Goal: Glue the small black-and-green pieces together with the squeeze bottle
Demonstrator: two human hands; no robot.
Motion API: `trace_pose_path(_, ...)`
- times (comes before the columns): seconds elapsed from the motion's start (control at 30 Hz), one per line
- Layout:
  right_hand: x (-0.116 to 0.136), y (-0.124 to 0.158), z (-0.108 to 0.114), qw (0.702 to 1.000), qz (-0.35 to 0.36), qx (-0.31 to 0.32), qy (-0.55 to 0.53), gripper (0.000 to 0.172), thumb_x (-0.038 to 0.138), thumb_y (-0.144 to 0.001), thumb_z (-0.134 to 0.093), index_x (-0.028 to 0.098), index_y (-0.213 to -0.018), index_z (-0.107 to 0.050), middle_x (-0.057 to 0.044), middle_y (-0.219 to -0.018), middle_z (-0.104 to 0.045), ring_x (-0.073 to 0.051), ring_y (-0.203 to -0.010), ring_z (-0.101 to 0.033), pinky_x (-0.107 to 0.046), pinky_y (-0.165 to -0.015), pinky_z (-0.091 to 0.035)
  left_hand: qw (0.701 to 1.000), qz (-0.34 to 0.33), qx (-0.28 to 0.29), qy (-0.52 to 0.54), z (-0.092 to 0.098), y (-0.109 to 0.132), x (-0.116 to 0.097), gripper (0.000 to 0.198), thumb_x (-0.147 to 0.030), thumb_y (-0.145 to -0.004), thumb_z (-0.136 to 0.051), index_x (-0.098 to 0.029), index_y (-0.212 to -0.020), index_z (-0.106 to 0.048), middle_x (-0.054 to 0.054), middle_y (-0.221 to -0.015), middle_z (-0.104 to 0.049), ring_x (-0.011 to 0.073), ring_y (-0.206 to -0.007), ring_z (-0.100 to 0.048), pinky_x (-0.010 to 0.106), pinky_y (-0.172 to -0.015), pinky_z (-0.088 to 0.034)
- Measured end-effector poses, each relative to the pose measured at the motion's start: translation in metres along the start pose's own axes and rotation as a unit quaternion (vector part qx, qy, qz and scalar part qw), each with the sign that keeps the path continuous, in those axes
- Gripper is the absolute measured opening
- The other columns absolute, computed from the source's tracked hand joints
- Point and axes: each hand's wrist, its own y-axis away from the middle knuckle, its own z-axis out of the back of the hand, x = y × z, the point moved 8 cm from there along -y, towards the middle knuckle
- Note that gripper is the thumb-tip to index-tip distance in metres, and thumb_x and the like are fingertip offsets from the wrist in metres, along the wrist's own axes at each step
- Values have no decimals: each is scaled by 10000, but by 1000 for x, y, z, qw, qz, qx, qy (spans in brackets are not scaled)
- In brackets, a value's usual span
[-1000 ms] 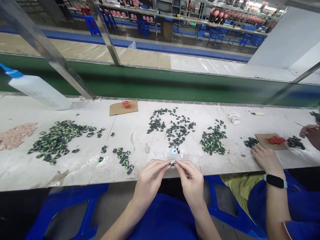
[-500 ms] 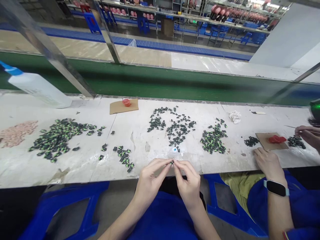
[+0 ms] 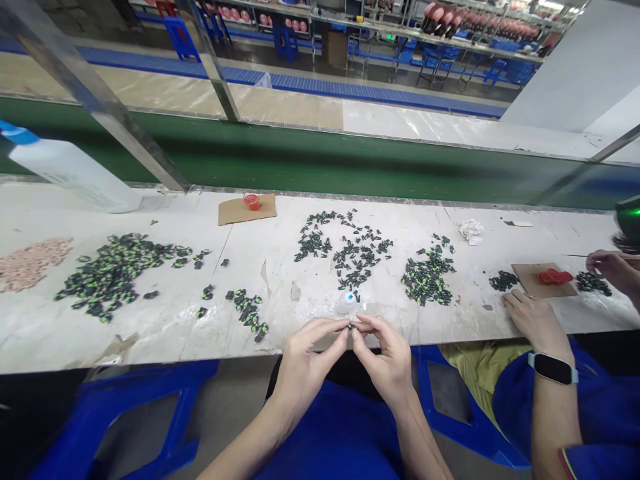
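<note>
My left hand (image 3: pixel 311 357) and my right hand (image 3: pixel 384 357) meet fingertip to fingertip at the table's front edge. Between them they pinch one small black part (image 3: pixel 351 327); its details are mostly covered by my fingers. Just beyond my fingertips lies a small white round piece with a blue centre (image 3: pixel 349 300). Behind it spreads a loose pile of small black parts (image 3: pixel 357 257). A heap of black-and-green parts (image 3: pixel 427 277) sits to the right. More black-and-green pieces (image 3: pixel 249 313) lie left of my left hand.
Farther left are a big black-and-green heap (image 3: pixel 117 270), pinkish bits (image 3: pixel 35 261) and a white bottle (image 3: pixel 73 173). A red cup (image 3: pixel 251 201) stands on cardboard (image 3: pixel 230 212). At right, a co-worker's hands (image 3: pixel 537 320) work near a red dish (image 3: pixel 554 277). Blue stools (image 3: pixel 120 413) flank me.
My hands have shifted slightly right and closer to me, with the small black part still pinched. My right fingers have changed their hold a little. The co-worker's hands moved slightly.
</note>
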Motion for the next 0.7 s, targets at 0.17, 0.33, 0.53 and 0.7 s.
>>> trace_pose_path(0.17, -13, 5, -1, 996, -54, -31, -62, 192, 124, -760, -656, 200, -937, -666, 1, -700, -708, -123, -601, -681, -221, -621, -601, 1000, -21, -8, 2, 1, 2, -9, 113, -184, -776, -663, -199, -831, -759, 33, -774, -754, 169, -720, -708, 254, -681, -584)
trace_pose_path(0.33, -7, 5, 4, 998, -32, -31, -40, 156, 124, -770, -638, 193, -905, -677, -15, -709, -692, -130, -610, -665, -232, -595, -586, 998, -54, -12, 5, -7, 2, -11, 129, -184, -797, -642, -196, -851, -759, 44, -776, -751, 172, -722, -703, 268, -675, -585)
trace_pose_path(0.53, -31, -6, 50, 996, 5, -77, 53, 124, 208, -842, -584, 182, -906, -686, -62, -771, -684, -184, -715, -661, -314, -641, -570, 995, 15, 93, -38, 7, -3, 11, 344, -343, -815, -661, -198, -1125, -701, 78, -993, -765, 234, -921, -721, 369, -859, -588)
trace_pose_path(0.7, -69, -32, 100, 969, 34, -185, 160, 165, 309, -844, -597, 190, -886, -702, -97, -893, -696, -248, -901, -644, -440, -793, -538, 959, -24, -86, -269, 101, -23, 39, 291, -371, -876, -532, -193, -985, -736, 99, -1036, -745, 282, -1016, -664, 458, -913, -537)
